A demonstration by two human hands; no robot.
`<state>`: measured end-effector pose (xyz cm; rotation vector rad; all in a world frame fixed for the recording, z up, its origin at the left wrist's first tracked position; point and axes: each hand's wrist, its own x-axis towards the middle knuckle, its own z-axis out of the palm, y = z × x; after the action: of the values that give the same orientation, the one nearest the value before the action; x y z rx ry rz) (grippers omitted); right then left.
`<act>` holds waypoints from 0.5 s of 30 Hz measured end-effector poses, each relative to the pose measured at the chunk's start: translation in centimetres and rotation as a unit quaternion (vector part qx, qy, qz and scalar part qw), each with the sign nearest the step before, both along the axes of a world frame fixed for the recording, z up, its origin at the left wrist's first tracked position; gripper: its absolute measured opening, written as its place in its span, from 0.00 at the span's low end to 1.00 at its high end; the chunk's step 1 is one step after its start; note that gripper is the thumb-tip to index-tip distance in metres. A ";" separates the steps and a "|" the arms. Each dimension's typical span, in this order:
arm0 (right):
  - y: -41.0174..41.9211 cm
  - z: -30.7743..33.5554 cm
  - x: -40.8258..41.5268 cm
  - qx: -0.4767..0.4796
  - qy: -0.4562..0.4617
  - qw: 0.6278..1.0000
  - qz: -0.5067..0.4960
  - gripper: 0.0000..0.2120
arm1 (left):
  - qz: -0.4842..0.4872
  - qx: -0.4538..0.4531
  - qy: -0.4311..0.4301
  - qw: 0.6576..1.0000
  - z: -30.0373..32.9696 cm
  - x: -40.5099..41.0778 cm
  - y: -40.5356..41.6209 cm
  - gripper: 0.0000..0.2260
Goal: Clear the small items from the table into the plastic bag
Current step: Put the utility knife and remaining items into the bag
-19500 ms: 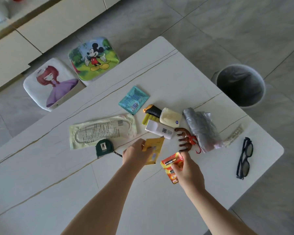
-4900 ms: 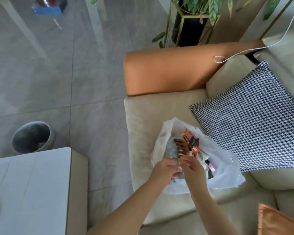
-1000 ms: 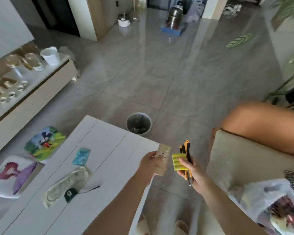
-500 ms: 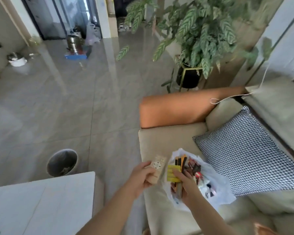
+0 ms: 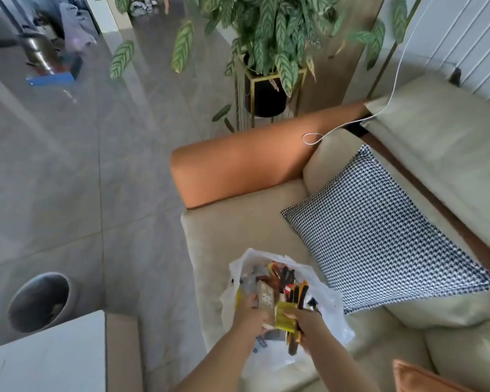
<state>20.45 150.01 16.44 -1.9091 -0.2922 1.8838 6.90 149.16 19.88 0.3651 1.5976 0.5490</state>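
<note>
A white plastic bag (image 5: pixel 334 309) lies open on the beige sofa seat (image 5: pixel 227 236), with several small items inside. My left hand (image 5: pixel 251 314) grips a beige remote-like device (image 5: pixel 265 298) right over the bag's mouth. My right hand (image 5: pixel 309 325) holds a yellow pack (image 5: pixel 286 316) together with an orange-and-black utility knife (image 5: pixel 299 295), also over the bag. The white table (image 5: pixel 46 357) shows only its corner at the lower left.
A grey waste bin (image 5: pixel 38 299) stands on the floor beside the table. A houndstooth cushion (image 5: pixel 379 236) lies to the right of the bag. The orange armrest (image 5: pixel 252 162) and a potted plant (image 5: pixel 266 52) are beyond. Grey tiled floor fills the left.
Both hands have moved forward and down, from beside the bag to directly over its mouth, still holding the beige device, the yellow pack and the knife.
</note>
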 end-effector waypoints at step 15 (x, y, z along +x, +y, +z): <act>3.7 -7.0 -0.7 0.045 -0.257 0.929 0.262 0.15 | 0.042 -0.060 0.039 0.997 -8.4 1.1 4.4 0.11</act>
<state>19.73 153.70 9.42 -2.4011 -1.1298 1.5678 7.98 153.52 11.43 0.2328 1.7190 0.5059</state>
